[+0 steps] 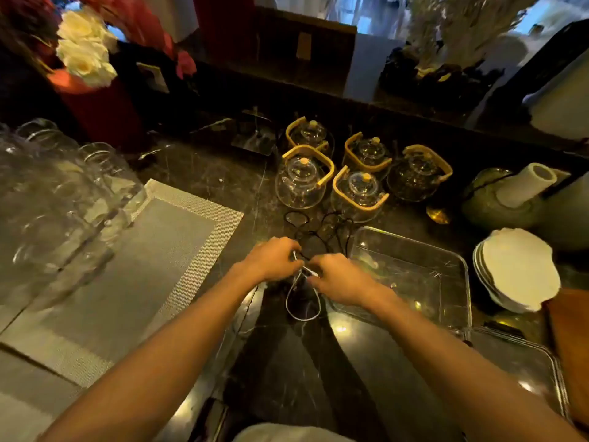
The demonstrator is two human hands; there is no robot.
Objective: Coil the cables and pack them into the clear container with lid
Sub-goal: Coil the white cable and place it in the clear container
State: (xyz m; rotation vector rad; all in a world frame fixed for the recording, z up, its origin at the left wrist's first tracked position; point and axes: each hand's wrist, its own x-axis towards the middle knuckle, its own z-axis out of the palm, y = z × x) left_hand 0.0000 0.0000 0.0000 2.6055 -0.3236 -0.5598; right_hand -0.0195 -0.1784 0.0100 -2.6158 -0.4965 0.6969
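Note:
A thin white cable (302,309) hangs in a loop over the dark marble counter (274,362), its two ends held close together. My left hand (274,258) pinches one end and my right hand (341,277) pinches the other, just above the loop. Behind my hands a black cable (314,226) lies in loose tangled loops on the counter. The clear container (459,269) stands open just right of my right hand. Its clear lid (548,362) lies flat at the lower right.
Several glass teapots with yellow handles (301,183) stand behind the black cable. A grey placemat (143,266) and stacked glass cups (47,205) fill the left. White plates (516,269) and a paper roll (526,183) are on the right. A vase of flowers (86,49) stands far left.

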